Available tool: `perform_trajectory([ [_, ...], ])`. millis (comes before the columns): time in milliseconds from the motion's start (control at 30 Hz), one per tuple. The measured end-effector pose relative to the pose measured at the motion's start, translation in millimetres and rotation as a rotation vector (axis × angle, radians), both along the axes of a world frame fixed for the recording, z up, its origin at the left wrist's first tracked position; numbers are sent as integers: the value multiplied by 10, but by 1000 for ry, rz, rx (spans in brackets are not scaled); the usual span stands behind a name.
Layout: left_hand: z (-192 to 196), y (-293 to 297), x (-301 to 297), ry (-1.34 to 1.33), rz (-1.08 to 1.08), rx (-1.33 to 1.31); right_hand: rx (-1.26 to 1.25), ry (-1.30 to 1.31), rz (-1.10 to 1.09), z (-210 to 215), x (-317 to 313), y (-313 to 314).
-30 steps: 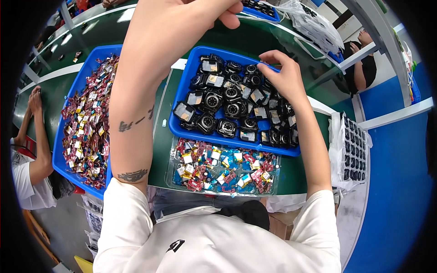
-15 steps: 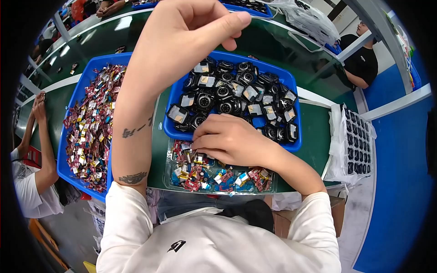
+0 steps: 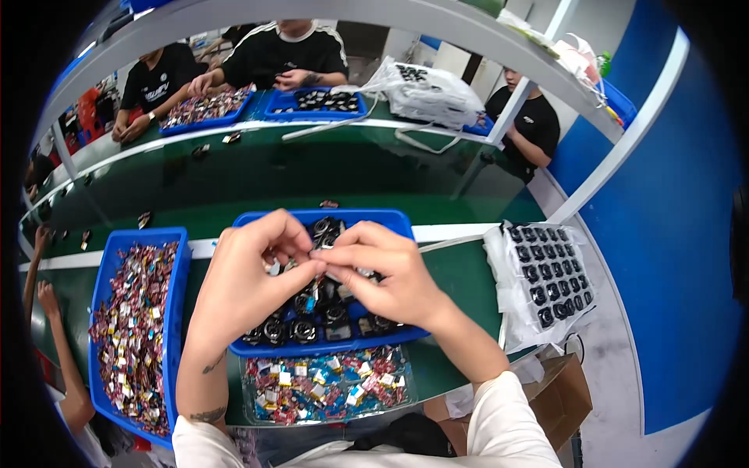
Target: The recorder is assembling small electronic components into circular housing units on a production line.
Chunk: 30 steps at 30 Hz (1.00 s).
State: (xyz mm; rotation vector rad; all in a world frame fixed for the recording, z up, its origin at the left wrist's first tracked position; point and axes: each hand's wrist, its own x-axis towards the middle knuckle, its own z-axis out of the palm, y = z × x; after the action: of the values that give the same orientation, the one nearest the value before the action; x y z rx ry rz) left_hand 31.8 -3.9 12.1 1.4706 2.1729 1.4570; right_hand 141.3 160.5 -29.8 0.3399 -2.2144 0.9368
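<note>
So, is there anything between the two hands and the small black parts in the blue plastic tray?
Nothing visible. The left hand and right hand meet directly over the blue plastic tray of small black parts.

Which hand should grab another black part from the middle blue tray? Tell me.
Probably the right hand: it hovers over the middle blue tray of black parts; the left hand sits nearer its left edge.
</note>
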Motion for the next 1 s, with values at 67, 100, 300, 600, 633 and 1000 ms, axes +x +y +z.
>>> perform_trajectory([
  [67,-46,12,23,-35,-6,23,44,55,-25,-7,8,-4],
  [100,-42,-6,27,-39,-3,25,80,77,-31,-4,2,-3],
  [300,-22,37,49,-36,-42,48,-60,29,-86,84,26,-25],
  [600,-46,88,78,196,-144,207,-771,-298,301,54,8,117],
  [633,-65,89,57,192,-138,199,-779,-303,307,43,6,117],
  [1000,-107,107,-43,227,42,298,-349,-120,-40,74,39,20],
])
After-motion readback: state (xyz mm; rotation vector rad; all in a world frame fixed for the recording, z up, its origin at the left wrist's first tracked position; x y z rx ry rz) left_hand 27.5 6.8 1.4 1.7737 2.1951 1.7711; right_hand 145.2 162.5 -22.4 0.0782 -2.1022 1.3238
